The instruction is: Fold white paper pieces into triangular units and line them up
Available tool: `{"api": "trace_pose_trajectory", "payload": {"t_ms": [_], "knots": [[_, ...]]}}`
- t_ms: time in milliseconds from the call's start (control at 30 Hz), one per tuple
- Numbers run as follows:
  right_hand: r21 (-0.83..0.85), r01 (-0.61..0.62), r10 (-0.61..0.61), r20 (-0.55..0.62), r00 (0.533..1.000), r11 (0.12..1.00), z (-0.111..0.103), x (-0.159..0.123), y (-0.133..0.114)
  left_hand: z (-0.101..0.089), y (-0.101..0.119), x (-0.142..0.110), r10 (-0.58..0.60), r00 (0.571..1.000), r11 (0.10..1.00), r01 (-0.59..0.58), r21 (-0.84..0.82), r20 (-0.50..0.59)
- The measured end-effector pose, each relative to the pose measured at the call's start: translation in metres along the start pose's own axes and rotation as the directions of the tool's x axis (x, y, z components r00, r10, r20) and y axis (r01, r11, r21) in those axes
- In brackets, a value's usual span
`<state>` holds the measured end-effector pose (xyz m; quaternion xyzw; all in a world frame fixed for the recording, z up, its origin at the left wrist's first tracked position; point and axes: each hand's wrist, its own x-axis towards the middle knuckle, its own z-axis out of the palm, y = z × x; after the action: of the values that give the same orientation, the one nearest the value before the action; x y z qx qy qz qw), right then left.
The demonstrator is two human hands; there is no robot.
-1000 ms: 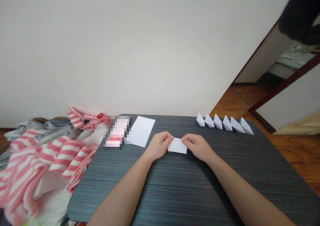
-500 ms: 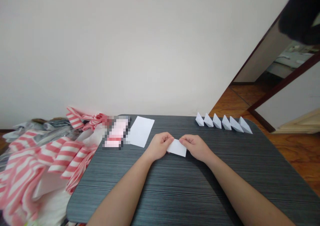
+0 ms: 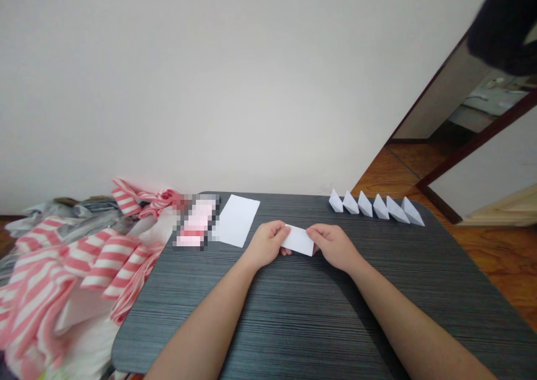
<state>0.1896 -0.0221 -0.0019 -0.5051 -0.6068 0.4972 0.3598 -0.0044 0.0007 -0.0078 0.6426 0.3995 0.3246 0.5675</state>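
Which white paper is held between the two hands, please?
The small white paper strip, pinched between the left hand and the right hand. The larger white sheet lies flat on the table, untouched, and the folded paper triangles stand in a row.

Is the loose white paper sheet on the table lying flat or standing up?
Flat: the sheet lies against the dark table, unlike the standing folded paper pieces.

Pink-striped cloth piles beside the table; folded paper triangles line its far edge.

The white paper strip has shifted slightly farther from the person.
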Motion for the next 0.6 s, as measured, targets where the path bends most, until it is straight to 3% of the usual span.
{"api": "trace_pose_trajectory", "payload": {"t_ms": [267, 400, 600], "knots": [[0.056, -0.075, 0.072, 0.047, 0.996, 0.996, -0.0011, -0.0013, 0.0044, -0.0012, -0.0042, 0.0031, -0.015, 1.0, 0.998, 0.014, -0.061, -0.016], [0.068, -0.074, 0.073, 0.02, 0.997, 0.995, 0.0007, -0.0011, 0.0034, 0.001, -0.0017, 0.0035, -0.018, 1.0, 0.994, 0.017, -0.108, -0.009], [0.1, -0.019, 0.01, 0.085, 0.996, 0.995, 0.001, -0.0008, 0.0066, 0.0009, -0.0018, 0.0047, -0.013, 1.0, 0.988, 0.011, -0.154, -0.009]]}}
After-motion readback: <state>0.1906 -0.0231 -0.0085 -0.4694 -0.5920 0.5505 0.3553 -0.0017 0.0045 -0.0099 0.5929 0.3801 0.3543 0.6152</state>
